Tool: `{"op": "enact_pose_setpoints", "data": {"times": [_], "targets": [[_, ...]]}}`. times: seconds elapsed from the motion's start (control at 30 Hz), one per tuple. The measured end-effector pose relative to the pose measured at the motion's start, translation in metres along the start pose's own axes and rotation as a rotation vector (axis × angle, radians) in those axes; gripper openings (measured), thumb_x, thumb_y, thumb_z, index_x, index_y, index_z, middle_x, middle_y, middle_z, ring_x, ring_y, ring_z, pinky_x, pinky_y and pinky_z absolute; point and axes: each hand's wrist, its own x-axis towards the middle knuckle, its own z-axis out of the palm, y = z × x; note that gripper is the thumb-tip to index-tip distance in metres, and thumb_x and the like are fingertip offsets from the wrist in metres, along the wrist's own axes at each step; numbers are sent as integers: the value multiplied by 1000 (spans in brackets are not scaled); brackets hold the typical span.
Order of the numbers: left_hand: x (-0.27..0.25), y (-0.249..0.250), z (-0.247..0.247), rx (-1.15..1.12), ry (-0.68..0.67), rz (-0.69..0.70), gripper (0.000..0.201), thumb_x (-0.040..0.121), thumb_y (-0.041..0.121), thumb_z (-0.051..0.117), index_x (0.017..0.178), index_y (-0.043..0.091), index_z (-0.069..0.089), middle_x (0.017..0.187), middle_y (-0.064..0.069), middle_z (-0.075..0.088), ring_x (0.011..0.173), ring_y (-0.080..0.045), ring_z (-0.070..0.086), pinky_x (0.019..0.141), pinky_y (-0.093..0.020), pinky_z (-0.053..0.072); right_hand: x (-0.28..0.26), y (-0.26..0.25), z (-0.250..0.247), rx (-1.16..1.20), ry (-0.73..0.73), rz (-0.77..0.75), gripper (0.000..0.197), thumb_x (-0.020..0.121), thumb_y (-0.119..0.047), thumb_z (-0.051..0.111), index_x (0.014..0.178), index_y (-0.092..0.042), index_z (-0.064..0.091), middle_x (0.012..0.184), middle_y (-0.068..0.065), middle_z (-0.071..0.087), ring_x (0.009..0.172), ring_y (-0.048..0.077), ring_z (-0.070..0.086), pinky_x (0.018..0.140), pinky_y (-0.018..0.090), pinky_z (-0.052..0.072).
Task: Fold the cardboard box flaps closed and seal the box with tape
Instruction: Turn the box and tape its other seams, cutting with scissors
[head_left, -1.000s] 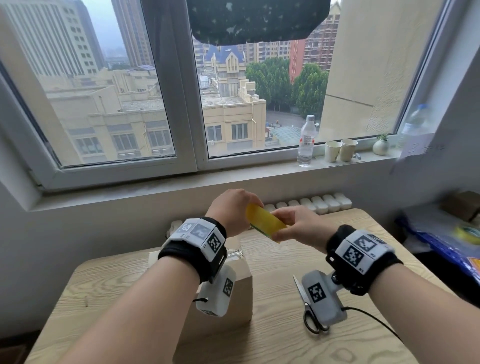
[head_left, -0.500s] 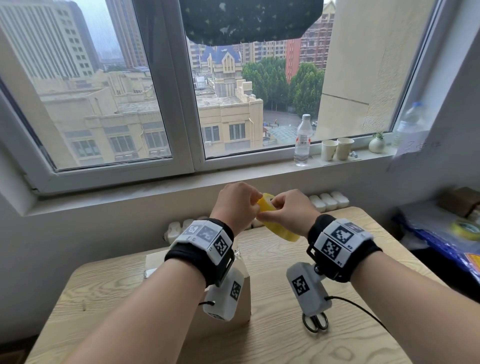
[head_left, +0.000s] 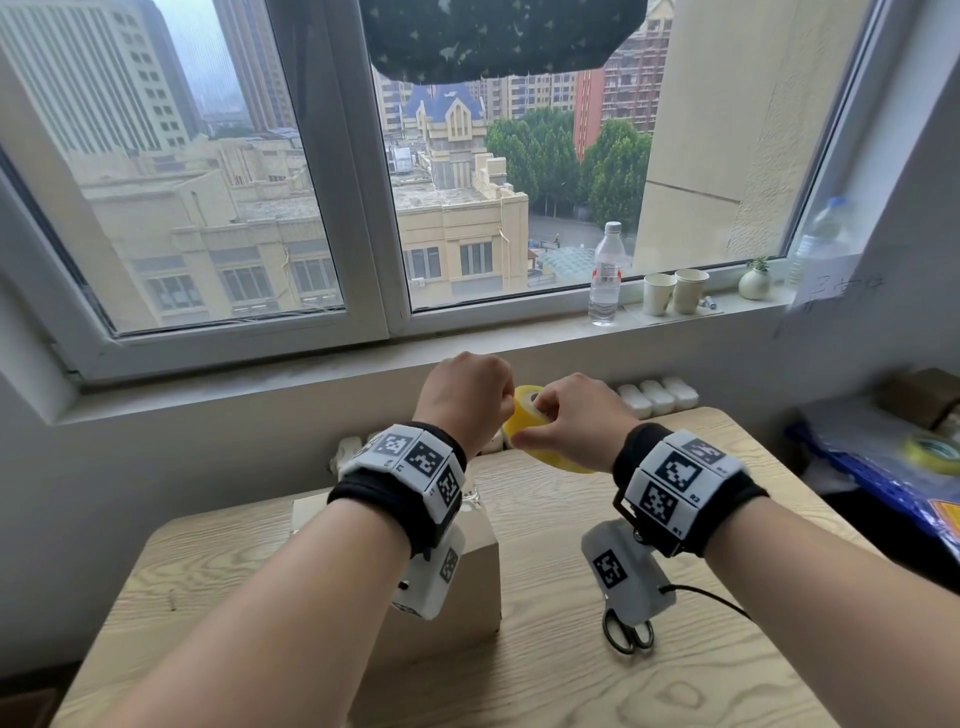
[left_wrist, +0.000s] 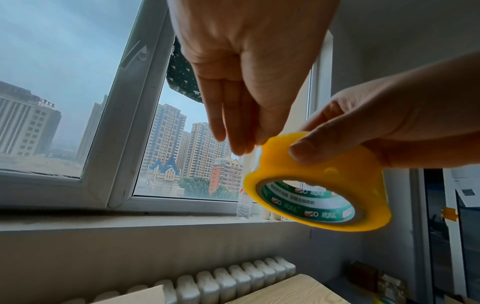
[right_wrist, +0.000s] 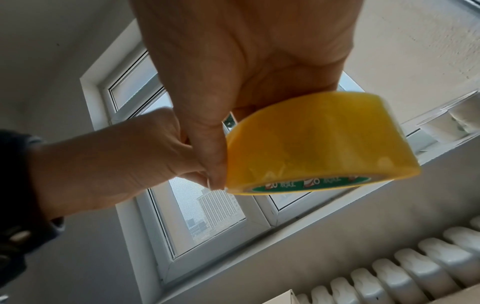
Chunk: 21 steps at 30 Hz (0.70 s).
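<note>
I hold a yellow tape roll (head_left: 527, 423) in the air above the table, between both hands. My right hand (head_left: 569, 423) grips it, with the thumb (left_wrist: 302, 150) pressed on the outer face of the tape roll (left_wrist: 322, 185). My left hand (left_wrist: 246, 144) pinches at the roll's upper rim with its fingertips; I cannot tell whether a loose end is lifted. In the right wrist view the tape roll (right_wrist: 311, 148) sits beside my right thumb. The cardboard box (head_left: 467, 587) stands on the table under my left wrist, mostly hidden by the arm.
Scissors (head_left: 626, 631) lie on the wooden table (head_left: 571, 675) below my right wrist. A radiator (head_left: 657, 397) runs behind the table. The window sill holds a bottle (head_left: 605, 275) and paper cups (head_left: 672, 291). Another tape roll (head_left: 930, 453) lies at the right.
Both hands have risen toward the sill and drawn together. The roll has turned, and my left fingertips have moved onto its rim.
</note>
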Motion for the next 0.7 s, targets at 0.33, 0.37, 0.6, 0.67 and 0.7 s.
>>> {"op": "enact_pose_setpoints", "data": {"times": [0.33, 0.37, 0.6, 0.67, 0.7], "targets": [[-6, -3, 2, 53, 35, 38, 12, 83, 31, 59, 86, 23, 68, 80, 2, 66, 77, -22, 60, 66, -28, 43, -5, 0, 0, 129, -35, -1, 29, 69, -43, 74, 71, -14, 72, 73, 4, 67, 67, 15, 60, 62, 30, 47], [-7, -4, 2, 52, 25, 48, 11, 82, 31, 59, 85, 23, 67, 80, 3, 66, 77, -22, 59, 66, -28, 43, -6, 0, 0, 143, -45, 3, 28, 69, -42, 74, 72, -14, 72, 74, 5, 68, 67, 15, 60, 63, 30, 48], [-10, -13, 7, 1, -93, 116, 6, 76, 29, 61, 75, 22, 60, 78, 3, 65, 75, -22, 57, 64, -29, 44, -7, 3, 9, 190, -105, 12, 25, 69, -36, 75, 73, -11, 74, 77, 9, 71, 71, 21, 64, 67, 37, 52], [-12, -17, 9, -80, -77, 90, 4, 75, 26, 59, 74, 23, 59, 76, 4, 64, 72, -20, 56, 61, -27, 41, -7, 2, 7, 194, -112, -8, 23, 71, -36, 75, 73, -13, 73, 76, 8, 70, 70, 19, 63, 68, 37, 52], [-12, -19, 10, -126, -74, 80, 3, 75, 24, 59, 73, 24, 57, 74, 5, 62, 71, -19, 54, 61, -27, 40, -7, 2, 6, 200, -115, -17, 21, 72, -36, 74, 73, -15, 73, 74, 6, 68, 69, 18, 61, 67, 35, 51]]}}
